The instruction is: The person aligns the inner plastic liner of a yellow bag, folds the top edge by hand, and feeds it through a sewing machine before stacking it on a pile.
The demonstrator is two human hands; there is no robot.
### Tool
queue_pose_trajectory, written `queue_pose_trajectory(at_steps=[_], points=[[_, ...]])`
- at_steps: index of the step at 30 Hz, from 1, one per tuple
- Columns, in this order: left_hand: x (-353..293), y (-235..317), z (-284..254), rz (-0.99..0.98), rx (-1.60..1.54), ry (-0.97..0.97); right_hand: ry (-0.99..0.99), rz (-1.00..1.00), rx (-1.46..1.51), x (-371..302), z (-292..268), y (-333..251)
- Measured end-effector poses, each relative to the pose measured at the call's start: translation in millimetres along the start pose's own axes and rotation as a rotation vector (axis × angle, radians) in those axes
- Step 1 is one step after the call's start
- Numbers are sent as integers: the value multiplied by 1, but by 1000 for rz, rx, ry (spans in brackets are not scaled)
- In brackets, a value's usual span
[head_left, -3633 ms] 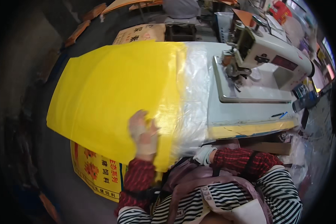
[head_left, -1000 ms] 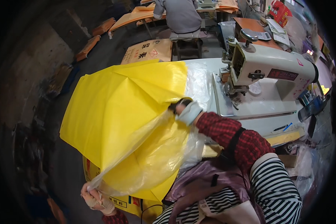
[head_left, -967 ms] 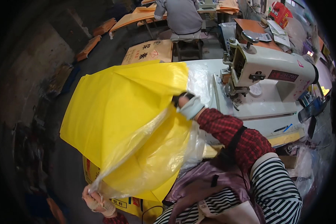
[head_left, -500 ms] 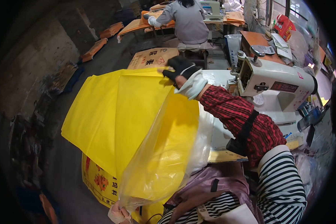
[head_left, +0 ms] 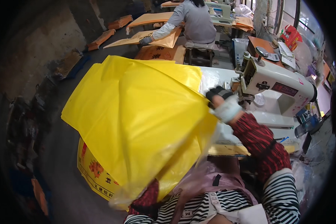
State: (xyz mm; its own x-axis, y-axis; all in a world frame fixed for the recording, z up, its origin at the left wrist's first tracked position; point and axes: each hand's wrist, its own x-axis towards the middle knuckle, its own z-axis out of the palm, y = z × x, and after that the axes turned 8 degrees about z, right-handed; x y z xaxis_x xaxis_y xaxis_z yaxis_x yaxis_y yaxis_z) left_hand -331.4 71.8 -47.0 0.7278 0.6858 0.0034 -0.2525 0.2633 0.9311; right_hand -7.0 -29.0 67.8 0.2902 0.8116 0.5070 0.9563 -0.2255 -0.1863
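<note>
A large yellow woven sack [head_left: 138, 112] with a clear plastic liner [head_left: 198, 175] is spread in the air over the white table [head_left: 216, 76]. My right hand [head_left: 222, 100], in a dark-fingered glove with a white cuff, grips the sack's right edge beside the sewing machine. The left hand itself is hidden behind the bunched lower end of the liner; only its red sleeve [head_left: 147, 194] shows at the bottom. The liner gathers to a point right there, as if held.
A white industrial sewing machine [head_left: 276, 84] stands on the table to the right. Printed yellow sacks [head_left: 97, 171] lie below on the left. Another person in a grey top [head_left: 194, 22] sits at a far table with tan sacks. Dark floor lies to the left.
My right hand lifted the sack's edge high, then brought it down and right toward the machine. My left hand moved from the lower left in under the sack. The view shifted upward.
</note>
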Motion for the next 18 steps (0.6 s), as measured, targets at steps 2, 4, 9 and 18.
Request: queue_pose_trajectory(at_steps=[2,4,9,18], points=[[-2,34,-2,-11,-90,116,-157,0,-18,-59,-38,13],[-4,55,-8,37,-19,211,-197,332,299,-143,13,50],[3,162,-40,309,198,373,-286,164,247,-149,33,-37],[-76,161,-16,446,-183,447,-158,288,447,-102,40,-65]])
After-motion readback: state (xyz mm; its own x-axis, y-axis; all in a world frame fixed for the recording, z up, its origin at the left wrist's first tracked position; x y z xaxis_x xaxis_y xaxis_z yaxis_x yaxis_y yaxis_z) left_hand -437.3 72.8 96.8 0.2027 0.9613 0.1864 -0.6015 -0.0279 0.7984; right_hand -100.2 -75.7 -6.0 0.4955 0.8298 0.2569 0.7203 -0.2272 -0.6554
